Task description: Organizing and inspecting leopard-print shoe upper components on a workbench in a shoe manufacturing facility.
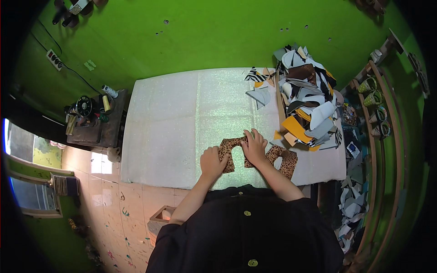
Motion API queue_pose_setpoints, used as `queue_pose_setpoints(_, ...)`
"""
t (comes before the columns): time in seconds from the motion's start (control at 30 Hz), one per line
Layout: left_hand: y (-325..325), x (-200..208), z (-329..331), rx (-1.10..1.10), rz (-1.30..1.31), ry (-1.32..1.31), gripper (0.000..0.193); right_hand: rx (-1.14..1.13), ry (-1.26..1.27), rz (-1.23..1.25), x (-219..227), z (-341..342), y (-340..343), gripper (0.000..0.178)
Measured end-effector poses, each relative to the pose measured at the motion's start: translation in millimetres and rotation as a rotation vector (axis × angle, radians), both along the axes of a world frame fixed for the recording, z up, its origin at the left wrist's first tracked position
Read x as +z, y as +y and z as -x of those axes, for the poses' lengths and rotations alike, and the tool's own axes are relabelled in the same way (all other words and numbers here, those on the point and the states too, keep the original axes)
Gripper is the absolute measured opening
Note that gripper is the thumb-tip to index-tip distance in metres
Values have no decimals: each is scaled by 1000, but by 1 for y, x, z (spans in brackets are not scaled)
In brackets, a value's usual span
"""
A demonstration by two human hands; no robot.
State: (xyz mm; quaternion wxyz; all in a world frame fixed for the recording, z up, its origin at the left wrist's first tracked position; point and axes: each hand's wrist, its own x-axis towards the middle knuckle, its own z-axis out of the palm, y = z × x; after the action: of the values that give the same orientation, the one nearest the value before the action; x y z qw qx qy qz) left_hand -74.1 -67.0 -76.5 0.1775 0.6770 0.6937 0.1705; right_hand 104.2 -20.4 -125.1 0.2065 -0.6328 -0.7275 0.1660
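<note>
Left hand (212, 163) fisted, right hand (254, 146) flat

Near the front edge of the white glittery tabletop (164, 123), the left hand (212, 161) and right hand (255, 146) press on a leopard-print cut piece (227, 152). A second leopard-print piece (284, 160) lies just right of them. A heap of cut scraps (305, 109) covers the tabletop's right edge.

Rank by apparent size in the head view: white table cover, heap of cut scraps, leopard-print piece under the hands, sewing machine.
1. white table cover
2. heap of cut scraps
3 and 4. sewing machine and leopard-print piece look alike; unranked.
</note>
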Motion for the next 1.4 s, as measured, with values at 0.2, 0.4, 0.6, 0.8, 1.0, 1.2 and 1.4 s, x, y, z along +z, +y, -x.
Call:
queue_pose_setpoints(0.2, 42, -46, -11, -322, -390, -128, 47, 171, -112, -217, -10, 6, -4, 45)
queue_pose_setpoints(0.4, 49, -70, -8, -393, -91, -231, 38, 176, -130, -136, -22, 3, 0, 37)
queue_pose_setpoints(0.6, 37, -66, -16, -270, -109, 155, 49, 0, -110, -170, 2, -7, -14, 42)
queue_pose_setpoints(0.8, 43, -23, -46, -299, -139, 57, 53, -284, -100, -125, 13, -83, -49, 33)
queue_pose_setpoints(1.0, 40, -7, -74, -443, -226, -88, 42, -402, -235, -40, 24, -111, -59, 19)
queue_pose_setpoints(1.2, 48, 11, -76, -829, -183, -392, 53, -143, 48, 24, 72, -108, -52, 14)
queue_pose_setpoints(1.4, 42, 38, -68, -752, 47, -586, 53, 28, 413, 133, 110, -77, -34, 18)
